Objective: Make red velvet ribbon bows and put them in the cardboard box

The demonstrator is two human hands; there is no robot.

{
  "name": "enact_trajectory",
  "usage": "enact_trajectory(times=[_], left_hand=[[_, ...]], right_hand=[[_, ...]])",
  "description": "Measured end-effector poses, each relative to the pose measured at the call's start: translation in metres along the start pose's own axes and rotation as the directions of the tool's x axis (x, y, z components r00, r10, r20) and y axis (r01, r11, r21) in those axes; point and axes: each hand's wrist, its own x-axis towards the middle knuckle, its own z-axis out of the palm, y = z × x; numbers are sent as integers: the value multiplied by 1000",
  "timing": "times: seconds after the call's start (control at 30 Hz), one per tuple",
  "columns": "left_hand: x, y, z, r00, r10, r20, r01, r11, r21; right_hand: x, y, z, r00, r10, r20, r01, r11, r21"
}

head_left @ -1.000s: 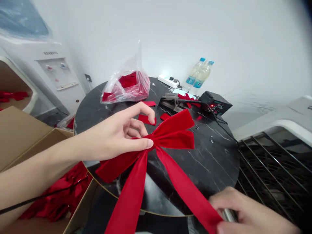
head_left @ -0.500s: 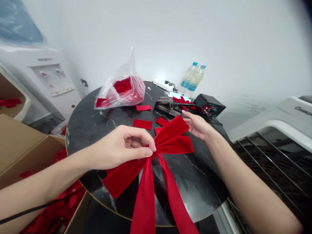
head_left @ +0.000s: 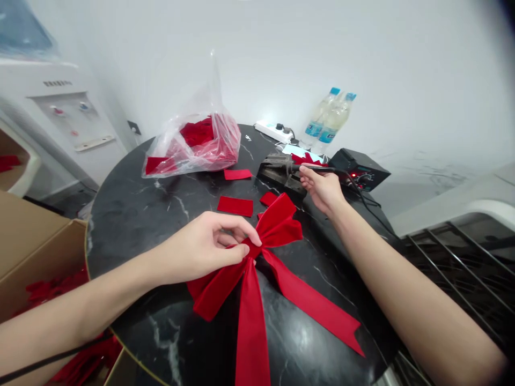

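A red velvet bow (head_left: 281, 217) with two long tails is pinched at its centre by my left hand (head_left: 219, 241), between thumb and fingers. One tail hangs toward the table's front edge; the other slants right across the black marble-look table (head_left: 161, 209). My right hand (head_left: 322, 187) closes on the dark handle of a soldering iron (head_left: 311, 168), whose front end sits in a holder (head_left: 277, 166). Short red ribbon pieces (head_left: 235, 206) lie flat behind the bow.
A clear plastic bag (head_left: 197, 145) of red ribbon stands at the back left. Behind the holder are a power strip (head_left: 273, 131), two bottles (head_left: 328, 126) and a black control box (head_left: 358, 169) with red lights. A cardboard box (head_left: 44, 241) holding red pieces stands left of the table.
My right hand has reached the soldering iron's handle and closed on it. The bow is still in my left hand; its right tail has swung out to the right.
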Motion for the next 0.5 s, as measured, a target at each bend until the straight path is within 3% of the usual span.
enact_trajectory(times=[0.13, 0.3, 0.4, 0.5], left_hand=[[-1, -2, -1, 999, -22, 24, 21, 999, 28], [-2, -4, 1, 998, -63, 3, 63, 995, 77], [-1, -4, 5, 997, -57, -42, 63, 987, 146], [-2, -5, 8, 993, -34, -110, 57, 975, 215]], right_hand=[[0, 2, -2, 998, -63, 17, 64, 996, -56], [-8, -10, -15, 953, -297, -58, 280, 938, -202], [-24, -28, -26, 907, -410, -93, 368, 881, -298], [-53, -43, -40, 892, -439, -109, 379, 857, -350]])
